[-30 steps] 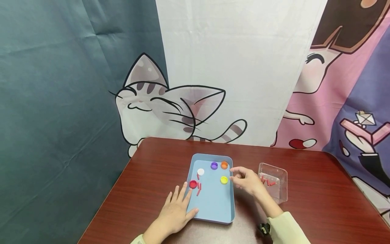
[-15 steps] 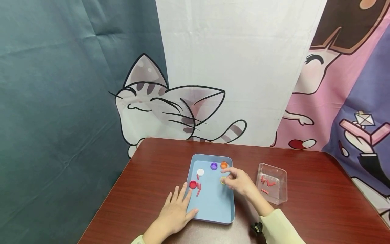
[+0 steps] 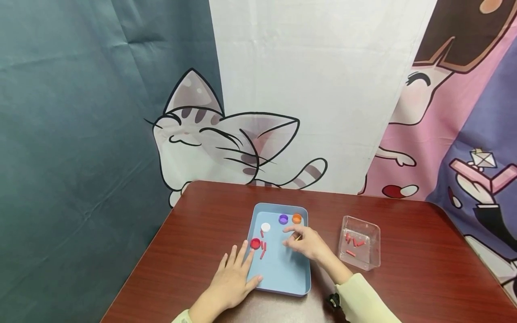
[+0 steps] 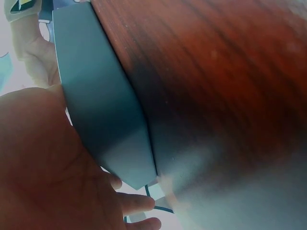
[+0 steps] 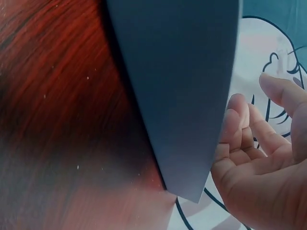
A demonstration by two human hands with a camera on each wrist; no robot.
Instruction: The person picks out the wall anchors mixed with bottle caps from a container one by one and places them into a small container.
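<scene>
A shallow blue tray (image 3: 278, 278) lies on the table, bearing small round pieces like bottle caps. My left hand (image 3: 232, 280) rests spread at its left side, fingertips near the red cap (image 3: 255, 243) and thumb at the rim. Several short red sticks (image 3: 263, 254) lie beside that cap, below the white cap (image 3: 265, 227). Over the tray's right half is my right hand (image 3: 308, 244), its index finger and thumb apart with nothing held between them. A sliver of yellow cap (image 3: 299, 238) shows between the fingers; the rest is hidden.
A purple cap (image 3: 283, 219) and an orange cap (image 3: 296, 218) sit near the tray's far edge. To the right stands a clear plastic box (image 3: 373, 251) with several red sticks (image 3: 351, 253) in it. A printed cloth (image 3: 323, 89) hangs behind the table.
My right hand has moved left from beside the clear box, over the tray's right rim to above the yellow cap, covering most of it. My left hand has stayed in place.
</scene>
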